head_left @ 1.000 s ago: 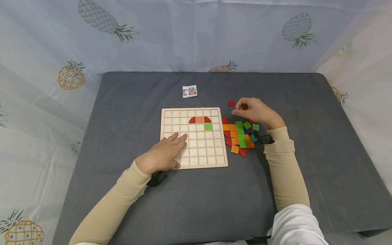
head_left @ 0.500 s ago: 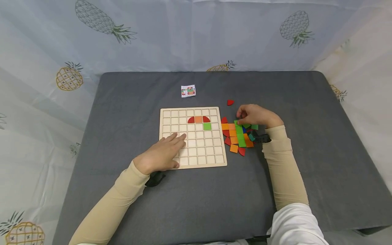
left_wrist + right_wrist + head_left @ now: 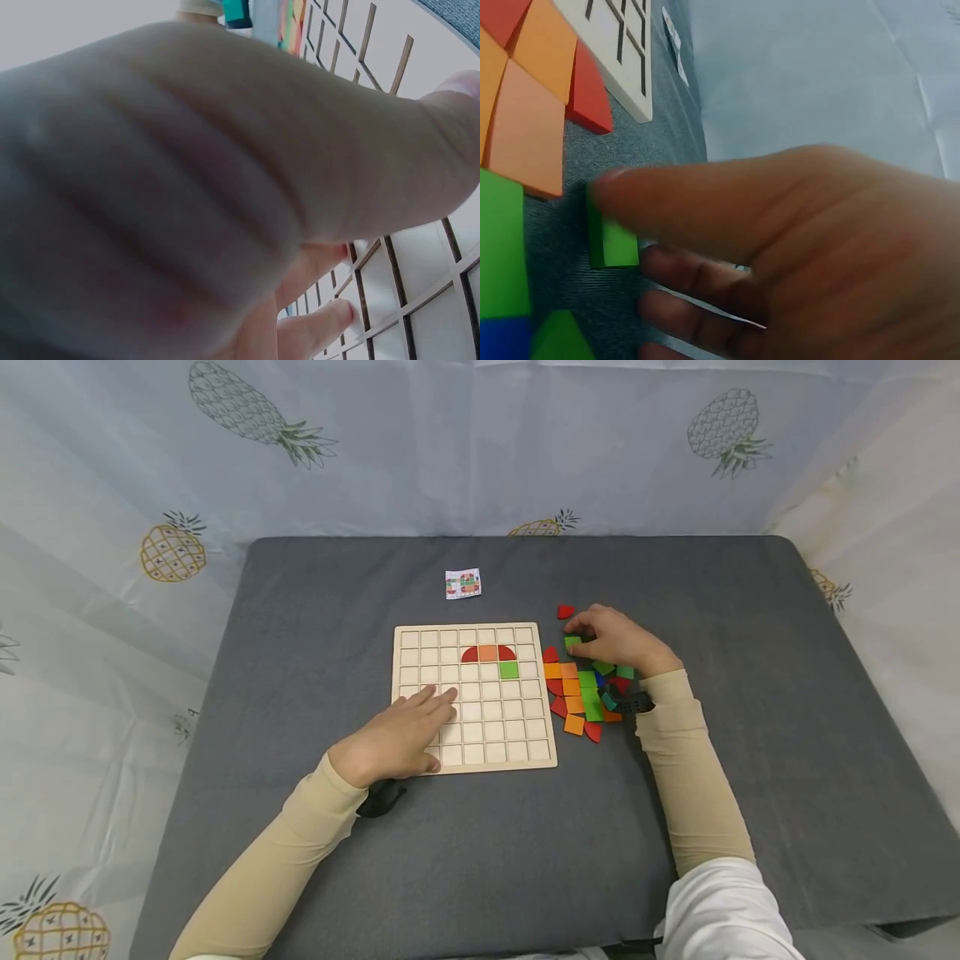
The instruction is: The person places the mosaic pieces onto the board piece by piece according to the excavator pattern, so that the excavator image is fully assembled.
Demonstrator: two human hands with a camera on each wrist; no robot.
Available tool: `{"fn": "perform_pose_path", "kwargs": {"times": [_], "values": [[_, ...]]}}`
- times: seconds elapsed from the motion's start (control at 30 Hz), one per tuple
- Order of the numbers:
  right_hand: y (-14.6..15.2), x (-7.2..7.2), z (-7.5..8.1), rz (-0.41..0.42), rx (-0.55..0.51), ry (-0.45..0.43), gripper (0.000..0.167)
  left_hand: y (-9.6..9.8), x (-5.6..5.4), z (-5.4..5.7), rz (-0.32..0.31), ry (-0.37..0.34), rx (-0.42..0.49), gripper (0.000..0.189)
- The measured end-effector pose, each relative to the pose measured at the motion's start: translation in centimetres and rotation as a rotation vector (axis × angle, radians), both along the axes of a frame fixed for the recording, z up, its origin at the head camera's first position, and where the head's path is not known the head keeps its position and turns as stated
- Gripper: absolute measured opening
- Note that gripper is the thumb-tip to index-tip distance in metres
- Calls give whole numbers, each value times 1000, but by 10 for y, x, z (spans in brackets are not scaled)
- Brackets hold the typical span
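Observation:
My right hand pinches a green square tile between thumb and fingers, just beyond the tile pile. In the right wrist view the thumb lies over that green tile, close above the dark cloth. Spread on the lower left of a wooden grid board is my left hand, fingers straight, touching nothing but the board. Set in the board's upper cells are two red quarter-circle tiles with an orange tile between them. A green tile sits below the right one.
Right of the board lies a pile of orange, green, red and blue tiles. One red quarter-circle lies apart behind it. A small printed card with a coloured pattern rests beyond the board on the grey tablecloth.
My right hand has gone down to the pile, taken the farthest green tile from the green row, and moved it away from the row, slightly leftward. My left hand stays on the board.

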State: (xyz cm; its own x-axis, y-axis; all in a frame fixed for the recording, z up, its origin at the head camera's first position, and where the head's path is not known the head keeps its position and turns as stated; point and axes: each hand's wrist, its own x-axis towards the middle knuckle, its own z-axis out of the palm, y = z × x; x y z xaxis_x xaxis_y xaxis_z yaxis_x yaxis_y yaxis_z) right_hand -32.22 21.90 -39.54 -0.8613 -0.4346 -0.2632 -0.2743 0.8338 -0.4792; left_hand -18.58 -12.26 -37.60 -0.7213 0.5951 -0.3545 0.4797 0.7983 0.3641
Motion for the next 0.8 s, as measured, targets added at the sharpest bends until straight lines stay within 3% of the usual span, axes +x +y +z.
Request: {"fn": "perform_pose_path", "kwargs": {"times": [0.23, 0.47, 0.8], "values": [[-4, 1, 1, 2, 21, 27, 34, 0, 0, 0, 7, -11, -6, 66], [-16, 6, 3, -21, -79, 18, 36, 0, 1, -1, 12, -17, -6, 67], [-50, 22, 12, 133, -123, 44, 34, 0, -1, -2, 5, -10, -12, 70]]}}
